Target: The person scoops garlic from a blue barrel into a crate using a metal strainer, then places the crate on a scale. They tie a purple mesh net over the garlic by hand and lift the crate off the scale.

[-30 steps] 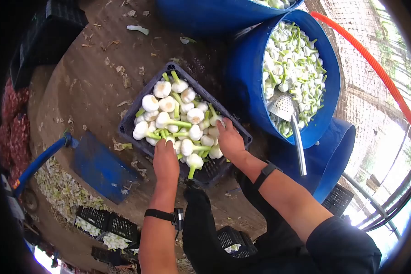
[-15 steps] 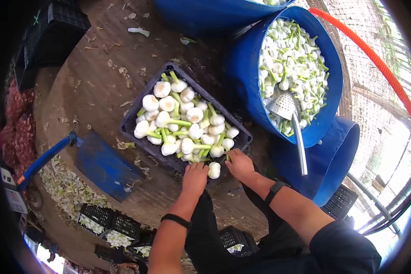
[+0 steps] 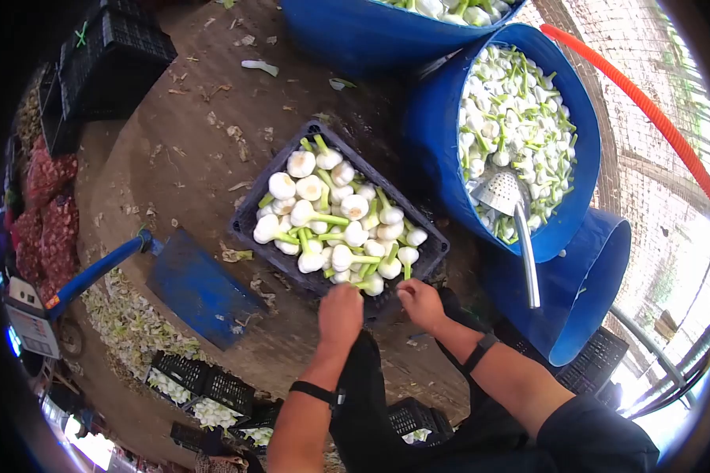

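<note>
A dark plastic crate [image 3: 272, 165] full of white garlic bulbs [image 3: 355, 207] with trimmed green stems sits on the floor in front of me. My left hand [image 3: 341, 315] is closed at its near edge. One garlic bulb [image 3: 373, 284] lies beside those fingers, its short stem running into them. Just to the right, my right hand [image 3: 422, 305] has its fingers curled together near the crate's near corner. The stem of another bulb [image 3: 408, 255] points down toward these fingertips; whether they grip it is hidden.
A blue barrel [image 3: 434, 118] of small garlic stands at right, with a metal strainer ladle [image 3: 501, 193] resting in it. Another blue barrel [image 3: 331, 39] is behind. A blue shovel [image 3: 201, 284] lies at left. Black crates [image 3: 118, 55] stand at back left; an orange hose [image 3: 647, 102] runs at right.
The view has shifted, so the scene sits further right and lower. The bulb between my hands has moved up against the crate's near edge. My hands are slightly further apart from the crate.
</note>
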Demonstrator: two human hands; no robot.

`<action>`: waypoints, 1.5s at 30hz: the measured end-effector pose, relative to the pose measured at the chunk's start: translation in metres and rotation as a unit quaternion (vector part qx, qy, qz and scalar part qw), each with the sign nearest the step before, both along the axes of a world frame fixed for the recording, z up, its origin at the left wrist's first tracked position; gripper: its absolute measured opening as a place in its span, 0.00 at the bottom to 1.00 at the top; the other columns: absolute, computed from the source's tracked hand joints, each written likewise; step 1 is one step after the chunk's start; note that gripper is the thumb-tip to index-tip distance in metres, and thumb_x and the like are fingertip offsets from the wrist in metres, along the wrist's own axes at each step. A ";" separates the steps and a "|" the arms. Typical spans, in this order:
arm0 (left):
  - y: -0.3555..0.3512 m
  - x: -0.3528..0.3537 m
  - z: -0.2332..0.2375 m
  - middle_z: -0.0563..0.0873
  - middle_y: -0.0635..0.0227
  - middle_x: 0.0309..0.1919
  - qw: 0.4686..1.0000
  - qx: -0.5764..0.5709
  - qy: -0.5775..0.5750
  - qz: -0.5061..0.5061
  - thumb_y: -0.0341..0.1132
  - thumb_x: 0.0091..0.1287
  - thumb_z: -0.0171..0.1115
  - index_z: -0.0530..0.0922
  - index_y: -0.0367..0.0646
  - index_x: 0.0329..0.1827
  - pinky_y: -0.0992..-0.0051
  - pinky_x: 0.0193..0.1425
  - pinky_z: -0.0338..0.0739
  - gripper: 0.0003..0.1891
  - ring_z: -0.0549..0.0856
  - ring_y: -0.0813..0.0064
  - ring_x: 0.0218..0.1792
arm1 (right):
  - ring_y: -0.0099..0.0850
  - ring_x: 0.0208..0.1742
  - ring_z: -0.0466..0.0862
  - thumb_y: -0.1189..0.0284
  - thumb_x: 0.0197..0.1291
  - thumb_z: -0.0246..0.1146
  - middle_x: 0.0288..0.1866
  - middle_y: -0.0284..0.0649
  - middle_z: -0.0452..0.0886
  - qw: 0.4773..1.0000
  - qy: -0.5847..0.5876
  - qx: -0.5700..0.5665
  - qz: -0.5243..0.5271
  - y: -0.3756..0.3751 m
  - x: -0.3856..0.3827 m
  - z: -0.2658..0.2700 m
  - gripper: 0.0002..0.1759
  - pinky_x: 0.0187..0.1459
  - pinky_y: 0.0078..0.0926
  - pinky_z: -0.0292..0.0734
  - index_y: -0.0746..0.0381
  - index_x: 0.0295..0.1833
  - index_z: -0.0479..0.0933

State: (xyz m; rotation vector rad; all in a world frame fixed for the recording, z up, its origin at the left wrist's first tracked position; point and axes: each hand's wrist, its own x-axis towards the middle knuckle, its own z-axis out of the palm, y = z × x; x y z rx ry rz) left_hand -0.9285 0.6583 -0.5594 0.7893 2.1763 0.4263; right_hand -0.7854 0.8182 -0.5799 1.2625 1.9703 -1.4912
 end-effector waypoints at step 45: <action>-0.107 -0.130 0.064 0.79 0.52 0.39 0.951 0.003 0.150 0.270 0.31 0.59 0.66 0.81 0.39 0.40 0.53 0.46 0.76 0.08 0.80 0.47 0.42 | 0.34 0.33 0.82 0.74 0.60 0.60 0.42 0.40 0.80 0.936 -0.178 -0.124 -0.276 0.019 0.069 0.047 0.17 0.27 0.35 0.77 0.62 0.56 0.73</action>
